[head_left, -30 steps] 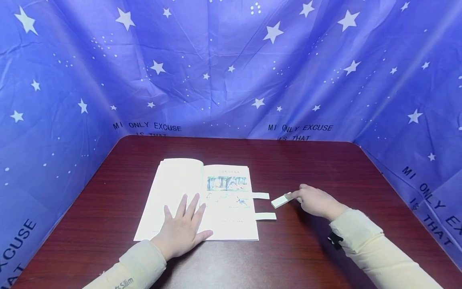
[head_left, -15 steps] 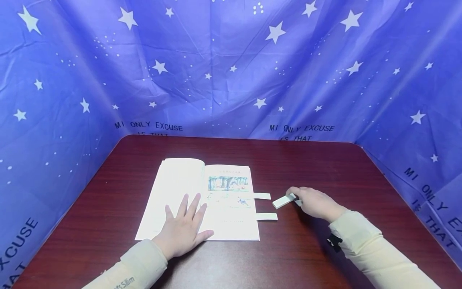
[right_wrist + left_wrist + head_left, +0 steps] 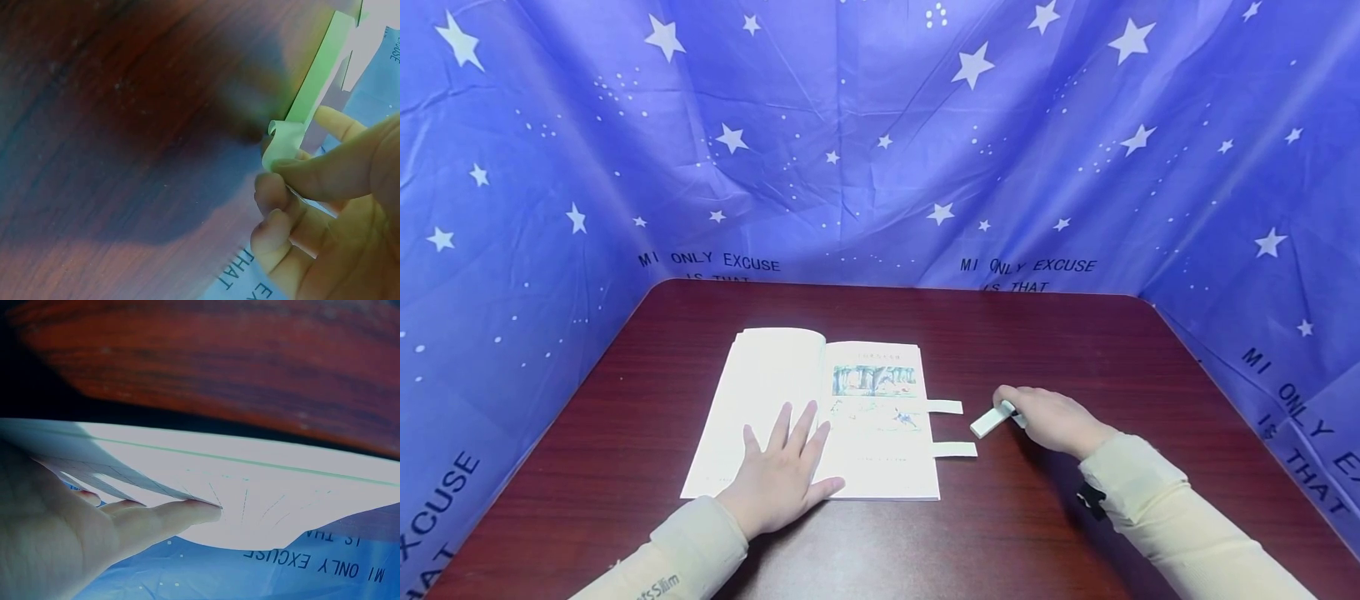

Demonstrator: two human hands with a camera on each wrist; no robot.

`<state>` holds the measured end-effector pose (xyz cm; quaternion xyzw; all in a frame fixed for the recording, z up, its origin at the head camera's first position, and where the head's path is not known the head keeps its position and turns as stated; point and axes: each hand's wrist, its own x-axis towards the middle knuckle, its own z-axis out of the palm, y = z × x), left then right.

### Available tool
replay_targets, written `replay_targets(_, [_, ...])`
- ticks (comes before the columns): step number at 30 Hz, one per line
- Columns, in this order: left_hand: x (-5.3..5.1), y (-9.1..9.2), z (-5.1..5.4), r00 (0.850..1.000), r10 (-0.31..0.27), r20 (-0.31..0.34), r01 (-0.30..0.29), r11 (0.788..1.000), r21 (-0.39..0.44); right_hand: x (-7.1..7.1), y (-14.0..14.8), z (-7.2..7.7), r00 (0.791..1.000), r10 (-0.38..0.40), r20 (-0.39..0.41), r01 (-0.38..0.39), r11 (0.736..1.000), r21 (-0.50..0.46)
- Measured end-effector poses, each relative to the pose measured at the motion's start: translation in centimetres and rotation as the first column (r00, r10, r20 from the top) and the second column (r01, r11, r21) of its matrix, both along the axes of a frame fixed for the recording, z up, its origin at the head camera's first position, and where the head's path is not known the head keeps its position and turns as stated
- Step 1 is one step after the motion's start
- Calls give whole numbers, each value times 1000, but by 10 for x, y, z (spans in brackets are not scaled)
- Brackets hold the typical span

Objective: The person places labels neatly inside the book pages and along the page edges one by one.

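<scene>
My left hand (image 3: 778, 483) lies spread over the open book (image 3: 880, 475), its fingers straight across the lower part of the pages. The left wrist view shows the same hand (image 3: 112, 531) along the bright page (image 3: 262, 494). To the book's right, my right hand (image 3: 1052, 419) is at the near-right end of a narrow pad of sticky notes (image 3: 989, 421). In the right wrist view, thumb and forefinger pinch a curled sticky note (image 3: 284, 147) at the end of the pale green pad (image 3: 322, 65).
Two paper strips, an upper one (image 3: 945, 407) and a lower one (image 3: 955, 450), stick out from the book's right edge. The dark red wooden table (image 3: 865, 554) is bordered by a blue star-patterned cloth (image 3: 880, 192) at the back and sides.
The right forefinger has gone from lying on the pad's end to pinching a curled note there with the thumb. The pad has shifted slightly. My left hand stays on the book.
</scene>
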<state>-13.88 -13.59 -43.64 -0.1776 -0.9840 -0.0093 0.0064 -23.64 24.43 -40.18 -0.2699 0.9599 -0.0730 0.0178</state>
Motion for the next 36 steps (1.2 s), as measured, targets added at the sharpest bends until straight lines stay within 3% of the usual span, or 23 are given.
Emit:
replay_targets(19, [0, 0, 2, 1000, -3, 10, 3, 1000, 16, -6, 3, -3, 986, 54, -158, -49, 998, 34])
replay_targets(29, [1, 0, 3, 1000, -4, 3, 4, 1000, 8, -3, 0, 0, 993, 21, -116, -20, 1000, 8])
replay_targets(36, [1, 0, 2, 1000, -5, -1, 5, 1000, 7, -5, 1, 4, 987, 39, -158, -37, 999, 17])
